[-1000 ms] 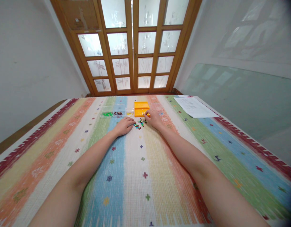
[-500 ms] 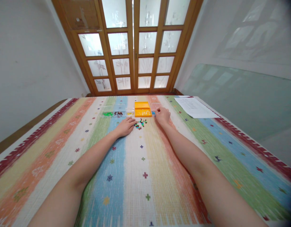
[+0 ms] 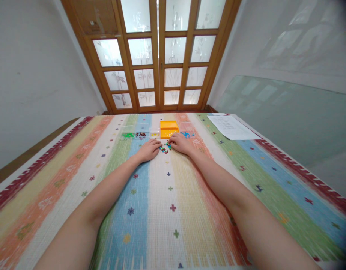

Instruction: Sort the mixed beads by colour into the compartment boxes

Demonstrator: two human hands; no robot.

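Note:
A small loose pile of mixed green, blue, dark red and brown beads (image 3: 164, 150) lies on the striped cloth. At its left edge rests my left hand (image 3: 150, 150), fingers stretched toward the beads and fairly flat. My right hand (image 3: 181, 144) reaches into the pile's right side with its fingertips drawn together; whatever is between them is too small to make out. Just behind stands an open yellow box (image 3: 169, 125) with white pieces in its front part, partly covered by my right fingers. Blue beads (image 3: 187, 134) sit in a clear box to its right.
Left of the yellow box are clear lidded boxes holding green beads (image 3: 128, 135), brown beads (image 3: 140, 134) and yellow beads (image 3: 154, 135). A printed paper sheet (image 3: 232, 127) lies at the back right. Beyond the table stands a wood-framed glass door (image 3: 158, 71).
My right hand has moved left and nearer, from the blue bead box to the bead pile, uncovering the blue beads. My left hand has stayed in place.

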